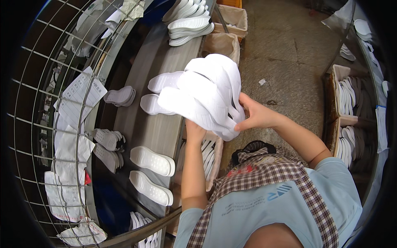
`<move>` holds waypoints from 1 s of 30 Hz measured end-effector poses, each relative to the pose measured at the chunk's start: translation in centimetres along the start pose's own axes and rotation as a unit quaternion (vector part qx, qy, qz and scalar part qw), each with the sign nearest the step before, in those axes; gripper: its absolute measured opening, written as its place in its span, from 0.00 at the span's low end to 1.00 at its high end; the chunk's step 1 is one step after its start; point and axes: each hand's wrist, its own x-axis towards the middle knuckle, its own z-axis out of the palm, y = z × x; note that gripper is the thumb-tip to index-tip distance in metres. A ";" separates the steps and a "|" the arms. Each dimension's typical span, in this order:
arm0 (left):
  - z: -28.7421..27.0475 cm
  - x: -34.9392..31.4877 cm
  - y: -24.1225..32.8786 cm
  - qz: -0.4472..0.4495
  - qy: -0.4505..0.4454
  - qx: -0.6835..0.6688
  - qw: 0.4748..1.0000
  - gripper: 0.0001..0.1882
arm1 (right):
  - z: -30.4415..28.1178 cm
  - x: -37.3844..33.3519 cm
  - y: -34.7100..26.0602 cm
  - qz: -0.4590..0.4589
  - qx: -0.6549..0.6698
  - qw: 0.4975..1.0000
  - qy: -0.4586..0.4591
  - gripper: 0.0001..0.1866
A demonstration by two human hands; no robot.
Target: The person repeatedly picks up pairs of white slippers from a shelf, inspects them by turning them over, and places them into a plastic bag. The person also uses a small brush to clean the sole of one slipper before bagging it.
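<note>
Between my two hands is a thick stack of white shoe soles (202,89), held over the edge of the grey bench. My right hand (257,113) grips the stack's right side, its thumb on the near end and its other fingers partly hidden behind the soles. From below, my left hand (195,131) supports the stack; most of its fingers are covered by it. Beyond the stack, two white soles (155,104) lie on the bench, partly covered. Nearer to me, two small stacked pairs of soles (152,160) rest on the bench surface.
A pile of soles (190,29) stands at the bench's far end. Lined crates (221,43) line its right side. More crates of white and dark soles (345,103) stand at the right. A wire grid (45,124) with papers rises on the left, beside a shelf with small sole stacks (108,139).
</note>
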 end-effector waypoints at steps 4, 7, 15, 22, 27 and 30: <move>-0.6 0.5 -1.5 0.127 -0.045 0.142 0.981 0.30 | -0.4 0.2 0.8 -0.013 -0.020 1.000 -0.003 0.50; -0.6 0.6 -2.4 0.113 -0.042 0.128 0.984 0.30 | -0.6 0.0 1.4 -0.015 -0.026 1.000 -0.005 0.50; -0.3 0.3 -1.2 0.069 -0.042 0.090 0.993 0.31 | -0.8 -0.6 1.4 -0.052 -0.103 0.993 0.016 0.49; 0.3 0.5 -0.6 0.046 -0.049 0.055 0.996 0.33 | -1.0 -0.9 1.6 -0.064 -0.187 0.980 0.029 0.51; 2.0 -1.8 1.0 0.037 -0.066 0.019 0.997 0.34 | -2.3 0.9 1.6 -0.345 -0.383 0.852 0.094 0.42; 2.0 -2.8 2.0 0.018 -0.099 0.004 0.995 0.34 | -3.3 1.3 1.7 -0.346 -0.399 0.848 0.040 0.35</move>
